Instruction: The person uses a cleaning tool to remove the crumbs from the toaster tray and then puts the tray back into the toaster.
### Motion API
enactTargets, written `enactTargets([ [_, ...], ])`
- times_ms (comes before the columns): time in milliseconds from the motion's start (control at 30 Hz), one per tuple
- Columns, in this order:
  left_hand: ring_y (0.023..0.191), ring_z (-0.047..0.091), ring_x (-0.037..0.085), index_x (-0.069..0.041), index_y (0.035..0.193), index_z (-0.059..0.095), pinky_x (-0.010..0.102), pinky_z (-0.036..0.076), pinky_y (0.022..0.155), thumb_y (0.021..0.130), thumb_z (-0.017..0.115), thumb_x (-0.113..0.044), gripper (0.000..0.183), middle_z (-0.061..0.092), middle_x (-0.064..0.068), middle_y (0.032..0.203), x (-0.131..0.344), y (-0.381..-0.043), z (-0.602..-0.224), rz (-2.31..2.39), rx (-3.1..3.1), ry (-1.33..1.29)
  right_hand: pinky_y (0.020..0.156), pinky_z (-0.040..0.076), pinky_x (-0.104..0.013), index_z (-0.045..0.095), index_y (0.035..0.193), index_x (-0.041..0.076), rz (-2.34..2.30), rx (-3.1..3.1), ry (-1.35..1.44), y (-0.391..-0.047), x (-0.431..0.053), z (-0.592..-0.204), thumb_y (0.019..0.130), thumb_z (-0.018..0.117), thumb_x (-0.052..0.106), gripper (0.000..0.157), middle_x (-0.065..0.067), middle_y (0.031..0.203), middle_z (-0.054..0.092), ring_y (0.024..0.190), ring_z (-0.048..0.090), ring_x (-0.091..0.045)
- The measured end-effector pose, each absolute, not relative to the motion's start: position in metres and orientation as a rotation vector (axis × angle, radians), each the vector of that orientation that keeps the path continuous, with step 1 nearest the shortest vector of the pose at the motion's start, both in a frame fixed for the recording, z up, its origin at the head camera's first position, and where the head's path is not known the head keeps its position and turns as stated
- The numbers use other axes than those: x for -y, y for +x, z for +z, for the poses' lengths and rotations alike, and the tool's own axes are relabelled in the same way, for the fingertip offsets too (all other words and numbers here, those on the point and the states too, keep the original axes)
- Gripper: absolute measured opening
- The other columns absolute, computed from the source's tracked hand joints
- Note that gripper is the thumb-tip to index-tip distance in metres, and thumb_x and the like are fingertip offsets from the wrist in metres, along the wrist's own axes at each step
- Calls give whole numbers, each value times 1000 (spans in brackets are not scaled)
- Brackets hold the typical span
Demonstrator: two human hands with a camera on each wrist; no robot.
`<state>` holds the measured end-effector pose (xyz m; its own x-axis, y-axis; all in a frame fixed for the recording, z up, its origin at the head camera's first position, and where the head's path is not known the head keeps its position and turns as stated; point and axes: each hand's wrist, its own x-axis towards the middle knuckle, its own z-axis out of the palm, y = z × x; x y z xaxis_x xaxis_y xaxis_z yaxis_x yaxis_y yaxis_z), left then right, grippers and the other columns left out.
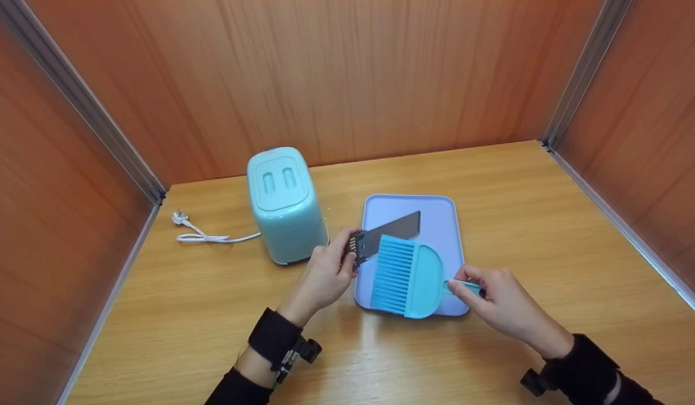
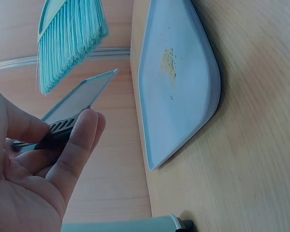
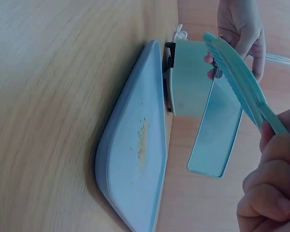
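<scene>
My left hand (image 1: 325,274) pinches the dark slotted end of a flat metal toaster crumb tray (image 1: 402,226). A turquoise hand brush (image 1: 428,278) with blue bristles hangs by the crumb tray's near side, its handle gripped by my right hand (image 1: 508,304). In the head view the brush overlaps part of the crumb tray; whether the bristles touch it I cannot tell. Both are held above a lilac serving tray (image 1: 409,203) on the table. Tan crumbs (image 2: 168,65) lie on that tray, seen in both wrist views; in the head view the brush and crumb tray hide them.
A mint toaster (image 1: 291,225) with a two-grip lid stands left of the lilac tray, close to my left hand. Its white cord and plug (image 1: 204,237) lie farther left on the wooden table (image 1: 550,236). Wood-look panels (image 1: 347,73) enclose the back and sides.
</scene>
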<state>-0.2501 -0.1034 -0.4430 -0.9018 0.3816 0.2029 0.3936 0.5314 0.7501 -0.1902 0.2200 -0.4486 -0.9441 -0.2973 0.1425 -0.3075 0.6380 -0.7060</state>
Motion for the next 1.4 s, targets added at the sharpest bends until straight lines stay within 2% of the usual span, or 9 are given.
enactTargets([
  [133, 80, 72, 17, -11, 148, 52, 28, 63, 72, 110, 48, -2, 40, 75, 16, 110, 102, -249, -444, -1296, 2710, -730, 50, 29, -19, 70, 90, 16, 1236, 2846, 627, -191, -214, -450, 107, 67, 32, 23, 12, 62, 37, 53, 34, 0],
  [333, 76, 69, 16, -12, 148, 52, 27, 60, 69, 110, 48, -2, 39, 73, 13, 98, 100, -247, -444, -1267, 2682, -781, 50, 31, -19, 72, 92, 13, 1230, 2899, 688, -192, -205, -453, 108, 66, 36, 29, 13, 62, 38, 53, 35, 0],
  [567, 78, 68, 15, -17, 149, 52, 27, 59, 68, 111, 48, -5, 40, 75, 11, 100, 100, -247, -444, -1268, 2697, -787, 52, 30, -19, 73, 94, 14, 1209, 2952, 636, -195, -205, -452, 108, 65, 40, 30, 12, 63, 37, 55, 37, -3],
  [833, 77, 67, 15, -19, 150, 53, 25, 59, 65, 112, 48, -5, 41, 75, 17, 101, 99, -248, -445, -1253, 2691, -815, 54, 32, -21, 71, 96, 13, 1224, 3007, 563, -199, -208, -452, 108, 64, 41, 31, 8, 64, 40, 58, 43, -7],
  [1100, 76, 65, 16, -20, 150, 53, 24, 56, 63, 112, 49, -6, 41, 75, 9, 102, 100, -248, -444, -1212, 2690, -815, 53, 30, -21, 71, 94, 14, 1189, 3019, 466, -202, -216, -453, 108, 65, 39, 29, 7, 63, 37, 56, 40, -8],
  [1267, 79, 66, 17, -17, 149, 54, 26, 57, 67, 111, 50, -5, 40, 77, 11, 112, 101, -248, -442, -1176, 2678, -812, 54, 28, -21, 67, 87, 13, 1175, 3003, 402, -207, -224, -453, 108, 65, 35, 30, 8, 63, 36, 57, 38, -7],
  [1400, 81, 67, 17, -15, 149, 55, 26, 58, 71, 111, 50, -4, 40, 77, 12, 119, 101, -248, -441, -1163, 2668, -809, 55, 28, -22, 65, 88, 10, 1201, 3034, 304, -210, -233, -453, 109, 63, 37, 34, 6, 65, 37, 60, 40, -11],
])
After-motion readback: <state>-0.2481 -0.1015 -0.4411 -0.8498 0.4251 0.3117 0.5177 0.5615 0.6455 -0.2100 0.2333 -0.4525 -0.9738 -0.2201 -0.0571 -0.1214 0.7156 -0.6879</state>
